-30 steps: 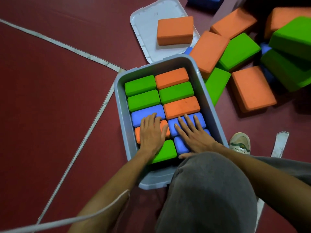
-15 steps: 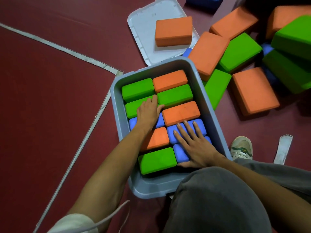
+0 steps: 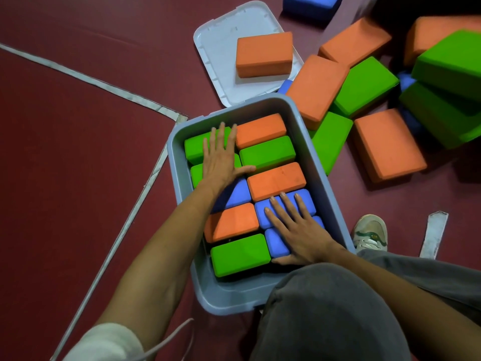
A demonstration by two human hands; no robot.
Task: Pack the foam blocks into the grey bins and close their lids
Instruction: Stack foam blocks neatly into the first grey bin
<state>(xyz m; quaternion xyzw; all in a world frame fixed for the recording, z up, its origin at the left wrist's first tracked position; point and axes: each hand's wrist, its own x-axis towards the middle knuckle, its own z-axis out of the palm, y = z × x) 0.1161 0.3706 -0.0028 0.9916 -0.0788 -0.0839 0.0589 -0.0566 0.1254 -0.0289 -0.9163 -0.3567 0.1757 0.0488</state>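
Note:
A grey bin [image 3: 325, 162] stands on the red floor in front of me, filled with two columns of green, orange and blue foam blocks. My left hand [image 3: 221, 157] lies flat with straight fingers on the two green blocks [image 3: 194, 149] at the far left of the bin. My right hand [image 3: 296, 227] presses flat on the blue blocks [image 3: 307, 199] at the near right. The bin's white lid [image 3: 216, 40] lies on the floor behind the bin, with an orange block [image 3: 263, 54] resting on it.
A heap of loose orange, green and blue blocks [image 3: 369, 84] lies on the floor right of the bin. My shoe [image 3: 371, 231] and grey-trousered knee [image 3: 330, 313] sit at the bin's near right corner. White floor lines [image 3: 135, 100] cross the red floor on the left.
My left hand has slid from the near orange and green blocks up along the left column to the far green blocks. My right hand has stayed on the blue blocks.

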